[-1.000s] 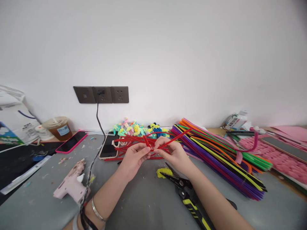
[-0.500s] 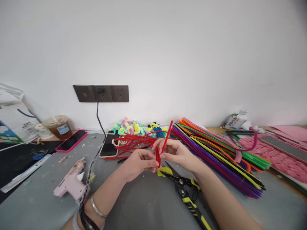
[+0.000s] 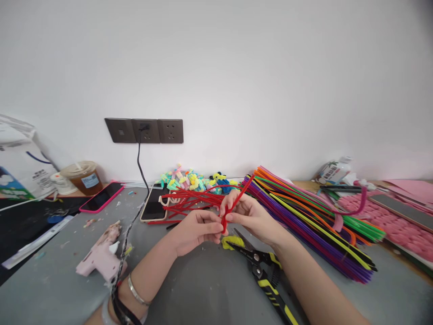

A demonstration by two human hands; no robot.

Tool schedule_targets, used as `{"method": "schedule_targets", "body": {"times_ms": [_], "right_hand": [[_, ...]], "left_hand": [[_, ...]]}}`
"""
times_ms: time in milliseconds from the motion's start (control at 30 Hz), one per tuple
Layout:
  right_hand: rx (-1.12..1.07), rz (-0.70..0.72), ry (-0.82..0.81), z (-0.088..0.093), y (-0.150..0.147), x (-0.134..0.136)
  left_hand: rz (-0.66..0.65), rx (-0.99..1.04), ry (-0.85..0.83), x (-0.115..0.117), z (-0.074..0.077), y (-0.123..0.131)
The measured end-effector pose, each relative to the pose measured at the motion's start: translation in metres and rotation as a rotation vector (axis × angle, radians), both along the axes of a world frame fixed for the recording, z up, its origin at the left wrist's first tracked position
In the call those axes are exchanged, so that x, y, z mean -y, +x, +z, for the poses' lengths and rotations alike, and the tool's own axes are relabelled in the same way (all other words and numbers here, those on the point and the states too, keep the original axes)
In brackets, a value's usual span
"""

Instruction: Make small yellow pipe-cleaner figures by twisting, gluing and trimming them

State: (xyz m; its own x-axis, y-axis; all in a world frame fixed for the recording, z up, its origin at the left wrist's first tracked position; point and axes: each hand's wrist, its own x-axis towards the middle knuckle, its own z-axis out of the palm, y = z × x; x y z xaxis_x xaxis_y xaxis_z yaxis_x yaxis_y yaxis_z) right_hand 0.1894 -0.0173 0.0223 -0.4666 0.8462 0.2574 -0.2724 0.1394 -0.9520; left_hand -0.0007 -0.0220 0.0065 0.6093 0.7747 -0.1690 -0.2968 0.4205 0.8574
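A red pipe cleaner [image 3: 237, 201] is pinched between both of my hands above the grey table [image 3: 203, 289]. My left hand [image 3: 196, 230] grips its lower end with closed fingers. My right hand [image 3: 252, 216] pinches the same stem just to the right, and the free end slants up to the right. Behind my hands lies a loose pile of red pipe cleaners [image 3: 189, 201]. Yellow-and-black cutters [image 3: 267, 280] lie under my right forearm, their tip by a small yellow fuzzy piece [image 3: 230, 241].
A big bundle of many-coloured pipe cleaners [image 3: 311, 221] lies at right. A pink glue gun [image 3: 99, 257] with its cord lies at left, beside two phones [image 3: 101, 197] [image 3: 154, 205] and a lidded drink cup [image 3: 81, 177]. Small colourful figures [image 3: 192, 180] sit by the wall.
My hands drew nearer to me from over the red pile. The red pipe cleaner swung from lying flat to standing up, then tilted to the right.
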Motion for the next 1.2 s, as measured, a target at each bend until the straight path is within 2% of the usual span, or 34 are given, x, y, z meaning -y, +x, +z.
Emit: {"method": "schedule_targets", "body": {"times_ms": [167, 367, 467, 600, 900, 1200], "right_hand": [[0.046, -0.148, -0.016, 0.0, -0.001, -0.004], [0.153, -0.169, 0.021, -0.003, 0.0, -0.008], [0.181, -0.232, 0.046, -0.002, -0.002, -0.008], [0.126, -0.289, 0.025, -0.001, -0.004, -0.007], [0.052, -0.233, -0.044, -0.005, 0.0, -0.011], [-0.046, -0.471, -0.077, -0.008, 0.002, -0.017]], "left_hand": [[0.148, -0.054, 0.082, -0.002, -0.002, 0.003], [0.235, -0.15, 0.168, -0.004, -0.006, 0.004], [0.266, -0.176, 0.175, -0.004, -0.007, 0.004], [0.293, -0.166, 0.162, -0.005, -0.009, 0.004], [0.312, -0.155, 0.149, -0.006, -0.007, 0.005], [0.415, -0.142, 0.178, -0.006, -0.005, 0.005]]}}
